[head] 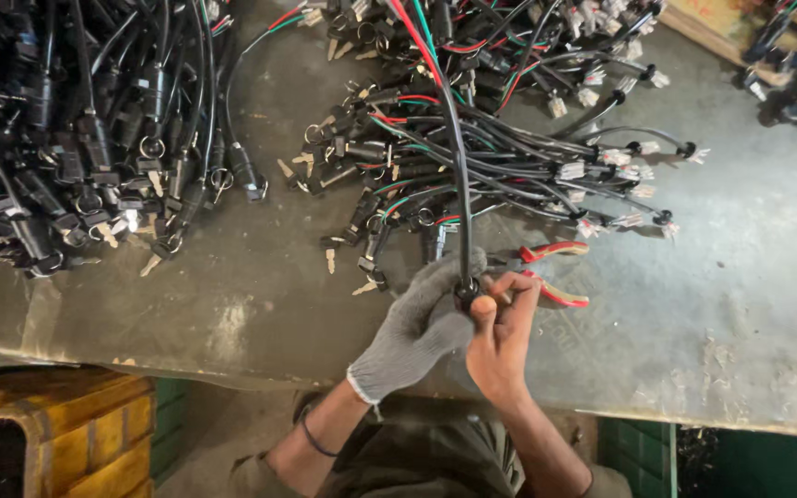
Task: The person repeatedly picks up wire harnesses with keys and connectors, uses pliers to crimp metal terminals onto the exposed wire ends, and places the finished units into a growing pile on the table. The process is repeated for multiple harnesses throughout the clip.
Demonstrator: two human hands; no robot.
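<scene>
nearest the camera, the left hand in a grey knit glove and the bare right hand meet over the edge of the grey table. both pinch one black cable at its lower end, where a small black cap sits between the thumbs; the gloved fingers curl round it from the left, the bare thumb and fingers press in from the right. the cable rises away from the hands, up across the table.

just beyond the right hand lies one pair of red-handled pliers, its two handles spread, partly hidden by the fingers.

further off are two main heaps: a middle pile of wire harnesses with white plugs and small keys, too tangled to count, and a denser left pile of black switches. a third clump shows at the far right corner. one yellow crate stands below left.
</scene>
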